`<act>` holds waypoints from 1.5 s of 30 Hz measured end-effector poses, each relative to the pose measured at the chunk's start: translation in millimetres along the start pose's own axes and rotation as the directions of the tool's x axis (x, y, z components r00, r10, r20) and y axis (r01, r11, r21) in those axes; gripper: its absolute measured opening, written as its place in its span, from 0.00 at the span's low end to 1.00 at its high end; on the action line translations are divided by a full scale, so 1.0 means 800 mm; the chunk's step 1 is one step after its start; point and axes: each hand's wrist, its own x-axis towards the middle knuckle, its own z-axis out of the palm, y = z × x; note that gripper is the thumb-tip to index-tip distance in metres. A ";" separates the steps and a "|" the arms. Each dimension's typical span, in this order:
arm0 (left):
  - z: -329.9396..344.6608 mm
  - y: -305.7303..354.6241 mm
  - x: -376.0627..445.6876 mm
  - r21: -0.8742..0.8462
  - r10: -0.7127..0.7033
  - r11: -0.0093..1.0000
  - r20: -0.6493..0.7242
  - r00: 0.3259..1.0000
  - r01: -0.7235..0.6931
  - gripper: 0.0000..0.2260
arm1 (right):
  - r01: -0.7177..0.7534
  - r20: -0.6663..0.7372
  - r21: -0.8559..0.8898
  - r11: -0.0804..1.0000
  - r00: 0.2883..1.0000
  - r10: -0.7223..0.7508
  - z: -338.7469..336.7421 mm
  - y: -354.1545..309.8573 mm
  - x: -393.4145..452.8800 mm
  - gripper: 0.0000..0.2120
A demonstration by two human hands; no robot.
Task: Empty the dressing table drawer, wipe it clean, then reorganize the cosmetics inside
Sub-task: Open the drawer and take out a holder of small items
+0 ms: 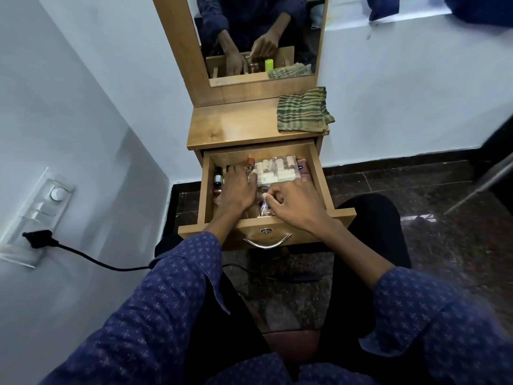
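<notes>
head view, dressing table drawer: pulled fully out, wooden, stiff, metal handle on front; sits below tabletop.
contents, cosmetics: clear pack of white pieces at back centre, probably light and rigid, best lifted by its edges; count of pieces not readable. dark bottle at back left, one; likely glass, so fragile and slippery, best gripped round the body. orange-capped tube at back, one. further small items under the hands, number cannot be told.
left hand: flat, fingers extended, resting on items at left of drawer.
right hand: fingers curled, pinching a small clear item near front wall; probably light, possibly brittle.
striped cloth: one, folded, soft, on tabletop right, by the mirror.
emptying judged barely begun.
</notes>
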 end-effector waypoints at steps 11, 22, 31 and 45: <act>-0.006 0.008 -0.016 0.031 0.113 0.993 -0.095 0.989 -0.110 0.21 | -0.123 -0.220 0.126 0.984 0.964 0.149 -0.012 0.024 0.045 0.10; -0.004 0.011 -0.023 0.139 0.230 0.963 0.021 0.973 -0.231 0.22 | -0.326 -0.198 -0.015 0.945 0.928 0.316 0.022 0.055 0.050 0.13; -0.005 0.011 -0.022 0.074 0.192 0.978 0.029 0.981 -0.194 0.22 | -0.392 -0.030 0.550 0.738 0.874 0.486 0.018 0.074 0.058 0.11; -0.010 0.003 -0.021 -0.019 0.175 0.984 -0.057 0.983 -0.177 0.24 | -0.440 0.205 0.766 0.468 0.858 0.470 0.018 0.081 0.072 0.25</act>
